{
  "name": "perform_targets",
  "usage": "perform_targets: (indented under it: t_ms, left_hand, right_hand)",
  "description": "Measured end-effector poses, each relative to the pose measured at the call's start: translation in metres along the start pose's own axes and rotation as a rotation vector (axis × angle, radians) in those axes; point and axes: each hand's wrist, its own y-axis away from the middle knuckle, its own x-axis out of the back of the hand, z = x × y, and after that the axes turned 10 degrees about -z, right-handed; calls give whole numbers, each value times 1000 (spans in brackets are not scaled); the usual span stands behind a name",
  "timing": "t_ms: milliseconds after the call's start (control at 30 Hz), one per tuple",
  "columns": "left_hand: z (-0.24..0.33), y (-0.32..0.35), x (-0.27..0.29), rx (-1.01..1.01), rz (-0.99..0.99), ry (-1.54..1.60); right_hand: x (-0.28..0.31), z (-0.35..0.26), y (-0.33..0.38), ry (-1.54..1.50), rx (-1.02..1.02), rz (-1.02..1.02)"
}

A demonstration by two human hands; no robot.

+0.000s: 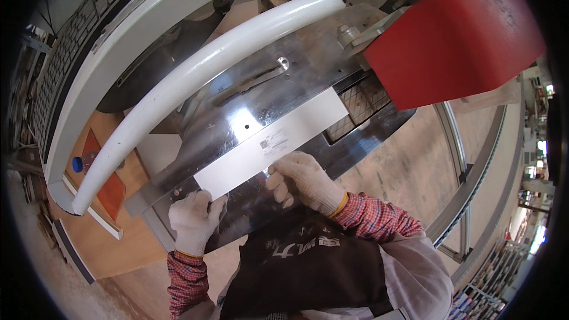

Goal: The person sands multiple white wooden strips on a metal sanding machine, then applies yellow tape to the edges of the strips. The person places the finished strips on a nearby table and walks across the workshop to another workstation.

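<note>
A long white panel (273,144) with a small printed label lies flat and slanted on a dark shiny metal machine table (349,160). My left hand (194,218), in a white knit glove, is at the panel's near left corner, its thumb and fingers closed on the edge. Beside the middle of the near long edge is my gloved right hand (306,184). Its fingers are curled together with the fingertips close to the edge below the label; whether anything small is pinched in them is hidden.
A red guard (453,38) hangs over the table's right end, beside a slotted opening (363,104). A thick white curved tube (207,77) arches across the far side. A blue-capped bottle (83,163) stands at the left on a wooden board. Curved metal rails (474,184) stand at the right.
</note>
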Motion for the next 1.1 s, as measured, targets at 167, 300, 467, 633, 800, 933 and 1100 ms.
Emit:
perform_targets:
  t_ms: [167, 300, 467, 633, 800, 933, 1100]
  left_hand:
    - [7, -4, -1, 23, -29, -43]
    - [9, -7, -5, 10, -28, -31]
    - [15, -5, -1, 27, -1, 2]
    - [55, -42, 37, -168, 22, -154]
    - [65, -84, -13, -372, 34, -38]
    - [45, -47, -11, -306, -75, 32]
    - [-4, 24, 11, -272, -94, -46]
  right_hand:
    - [4, -8, 0, -6, -35, -2]
    - [8, -15, 1, -7, -66, 0]
    - [14, -19, 3, -62, -98, -41]
    - [21, -15, 0, -44, -68, -65]
    - [28, -51, 27, 435, -131, -290]
    - [19, -76, 16, 1421, 851, 111]
    - [-10, -119, -72, 2049, 1056, 336]
